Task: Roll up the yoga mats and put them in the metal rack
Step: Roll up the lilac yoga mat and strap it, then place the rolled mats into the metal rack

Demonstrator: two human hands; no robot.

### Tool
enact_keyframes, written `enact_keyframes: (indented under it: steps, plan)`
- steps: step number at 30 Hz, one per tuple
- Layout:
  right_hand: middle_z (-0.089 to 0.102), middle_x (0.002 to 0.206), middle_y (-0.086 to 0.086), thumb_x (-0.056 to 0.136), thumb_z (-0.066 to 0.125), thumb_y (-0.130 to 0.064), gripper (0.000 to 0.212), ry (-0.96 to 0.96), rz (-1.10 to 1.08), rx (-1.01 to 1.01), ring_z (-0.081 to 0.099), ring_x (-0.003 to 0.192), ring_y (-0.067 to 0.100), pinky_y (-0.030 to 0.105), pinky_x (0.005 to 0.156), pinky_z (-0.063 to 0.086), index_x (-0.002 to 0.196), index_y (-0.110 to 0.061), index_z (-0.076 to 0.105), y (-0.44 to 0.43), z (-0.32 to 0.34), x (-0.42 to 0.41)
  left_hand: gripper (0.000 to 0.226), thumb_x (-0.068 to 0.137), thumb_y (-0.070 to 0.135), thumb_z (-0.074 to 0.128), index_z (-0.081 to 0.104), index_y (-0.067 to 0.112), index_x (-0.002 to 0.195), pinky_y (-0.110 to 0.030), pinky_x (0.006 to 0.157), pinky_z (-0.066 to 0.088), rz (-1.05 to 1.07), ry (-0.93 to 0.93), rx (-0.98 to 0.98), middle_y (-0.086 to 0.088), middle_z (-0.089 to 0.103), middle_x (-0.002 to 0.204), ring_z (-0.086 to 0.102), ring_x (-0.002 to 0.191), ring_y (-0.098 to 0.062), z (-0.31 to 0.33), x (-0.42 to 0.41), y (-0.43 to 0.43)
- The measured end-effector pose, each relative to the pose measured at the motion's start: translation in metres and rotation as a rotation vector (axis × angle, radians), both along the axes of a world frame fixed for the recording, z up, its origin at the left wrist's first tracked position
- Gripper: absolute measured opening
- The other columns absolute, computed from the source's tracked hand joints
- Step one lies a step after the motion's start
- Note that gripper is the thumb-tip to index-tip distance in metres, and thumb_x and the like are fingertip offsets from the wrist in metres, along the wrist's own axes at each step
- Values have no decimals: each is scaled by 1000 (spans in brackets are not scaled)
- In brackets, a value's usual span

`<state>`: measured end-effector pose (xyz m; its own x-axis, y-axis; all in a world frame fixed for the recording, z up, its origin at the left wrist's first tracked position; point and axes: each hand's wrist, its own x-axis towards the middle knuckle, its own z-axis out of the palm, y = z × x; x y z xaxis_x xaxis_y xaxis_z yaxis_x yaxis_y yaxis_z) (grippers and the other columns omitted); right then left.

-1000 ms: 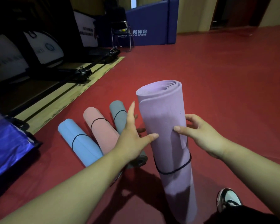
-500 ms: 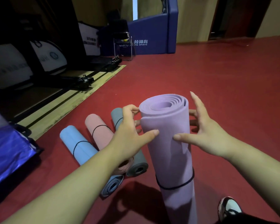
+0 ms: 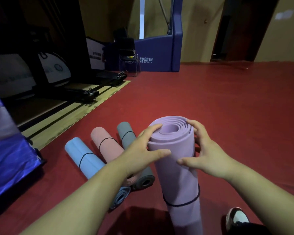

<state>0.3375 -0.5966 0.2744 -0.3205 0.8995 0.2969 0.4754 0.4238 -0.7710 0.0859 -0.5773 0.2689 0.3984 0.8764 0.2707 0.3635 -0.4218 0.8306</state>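
A rolled purple yoga mat (image 3: 178, 180) stands upright on the red floor in front of me, with a black elastic band around its lower part. My left hand (image 3: 143, 153) grips its upper left side, fingers curled over the top rim and thumb across the front. My right hand (image 3: 205, 153) grips the upper right side the same way. To the left, three rolled and banded mats lie side by side on the floor: light blue (image 3: 85, 158), pink (image 3: 107, 145) and grey (image 3: 126, 134). No metal rack shows clearly.
A blue shiny bag or pad (image 3: 8, 167) sits at the left edge. A wooden strip (image 3: 71, 116) with dark equipment runs along the left. A blue padded barrier (image 3: 158, 55) and a folding chair (image 3: 127, 56) stand at the back. My shoe (image 3: 236, 217) is at bottom right.
Both hands moved up the purple mat and closed around its top end, fingers now curled over the rim. The camera tilted up, showing more of the back wall.
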Motion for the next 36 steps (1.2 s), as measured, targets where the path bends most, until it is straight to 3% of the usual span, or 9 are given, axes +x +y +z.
enact_keyframes:
  steps: [4, 10, 15, 17, 20, 23, 28, 33, 36]
  plan:
    - [37, 152, -25, 59, 97, -37, 118, -149, 34, -24, 46, 135, -1, 39, 112, 44, 147, -53, 19, 12, 15, -3, 77, 70, 65, 75, 44, 52, 140, -38, 113, 42, 73, -23, 52, 25, 46, 144, 43, 135, 4, -4, -1, 0]
    - [44, 145, -34, 52, 93, -54, 109, -26, 5, 0, 50, 133, -1, 42, 111, 45, 136, -68, 24, 50, 3, -3, 70, 75, 64, 73, 39, 63, 135, -37, 117, 37, 111, -71, 8, 23, 43, 150, 39, 141, 1, -14, 5, 37]
    - [59, 135, -19, 51, 92, -56, 104, 73, -31, -42, 64, 118, 16, 50, 99, 53, 136, -62, 33, 118, -9, 6, 61, 83, 46, 67, 39, 52, 137, -7, 101, 35, 135, -186, -68, 32, 44, 142, 41, 130, 18, -18, 21, 97]
    - [56, 139, -21, 52, 91, -55, 104, 88, -24, -31, 61, 121, 9, 44, 102, 52, 139, -58, 32, 145, -16, 3, 62, 84, 42, 66, 37, 48, 138, -2, 97, 33, 161, -251, -84, 34, 42, 139, 41, 126, 22, -24, 27, 122]
    - [55, 138, -25, 53, 89, -55, 105, 133, -18, -68, 56, 124, -1, 25, 103, 48, 142, -49, 34, 173, -19, -8, 66, 84, 42, 69, 40, 35, 143, -8, 103, 34, 213, -319, -142, 21, 45, 144, 44, 130, 14, -27, 27, 147]
    - [51, 144, -26, 56, 92, -49, 108, 153, 6, -131, 50, 133, -1, 22, 109, 41, 148, -38, 36, 179, -10, -32, 71, 81, 42, 71, 41, 26, 143, -7, 102, 35, 294, -349, -196, 21, 49, 143, 46, 129, 13, -13, 12, 143]
    - [46, 138, -42, 59, 99, -30, 103, 169, 108, -297, 47, 132, -9, 9, 103, 39, 140, -47, 37, 176, 83, -98, 61, 89, 20, 73, 41, 37, 138, -10, 103, 38, 457, -410, -299, 43, 53, 132, 46, 130, 13, 87, -51, 111]
    - [49, 146, -24, 54, 95, -44, 100, 178, 310, -408, 54, 131, 6, 41, 106, 50, 134, -60, 39, 161, 252, -215, 71, 84, 17, 77, 41, 29, 144, -10, 101, 39, 667, -425, -297, 36, 53, 137, 49, 130, 9, 264, -158, 57]
    - [46, 147, -24, 51, 94, -48, 101, 126, 467, -385, 52, 131, 7, 44, 106, 49, 134, -59, 37, 145, 338, -293, 75, 81, 22, 79, 41, 31, 145, -13, 106, 37, 782, -397, -246, 30, 50, 144, 45, 136, 4, 353, -224, 8]
